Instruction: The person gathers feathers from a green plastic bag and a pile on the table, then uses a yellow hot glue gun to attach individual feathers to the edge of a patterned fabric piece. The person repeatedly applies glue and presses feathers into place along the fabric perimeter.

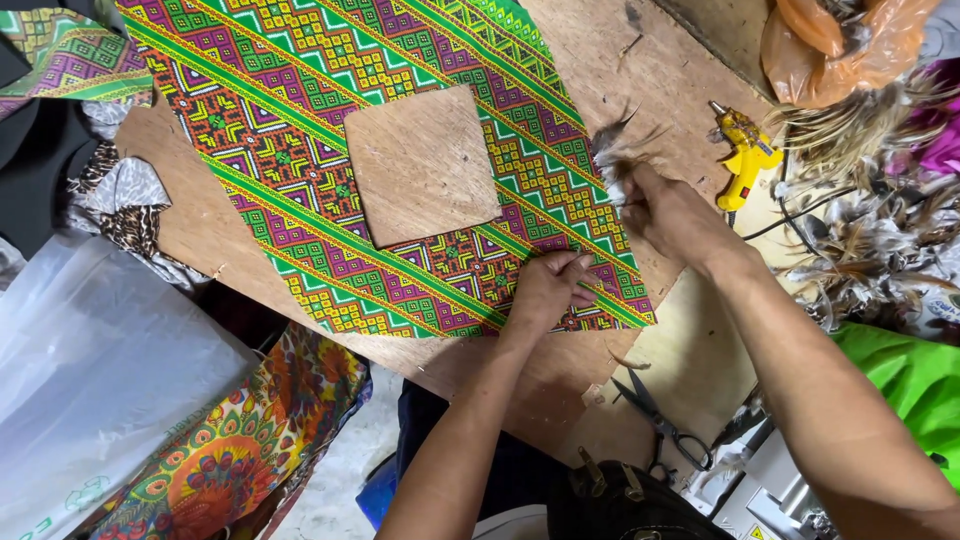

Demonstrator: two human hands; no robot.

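A wooden worktable carries everything, its near edge running diagonally from the left down toward the person. Spread across most of it is a large rounded piece of patterned fabric in green, magenta, yellow and orange geometric bands, with a square opening at its middle where a bare wooden board shows through; lying flat, it keeps its rim reachable from the near side.

The left hand presses down on the fabric's near rim, fingers curled onto the cloth and pinning it rather than lifting it, probably so the edge stays put. The right hand hovers just beyond that rim toward the table's right edge, clenched around a tuft of feathers whose tips fan upward over the cloth border.

A heap of loose brown and white feathers lies at the right edge, within reach of the right hand. A yellow glue gun rests near the far right corner, its cord trailing off. Black-handled scissors lie on a lower board near the person's right forearm.
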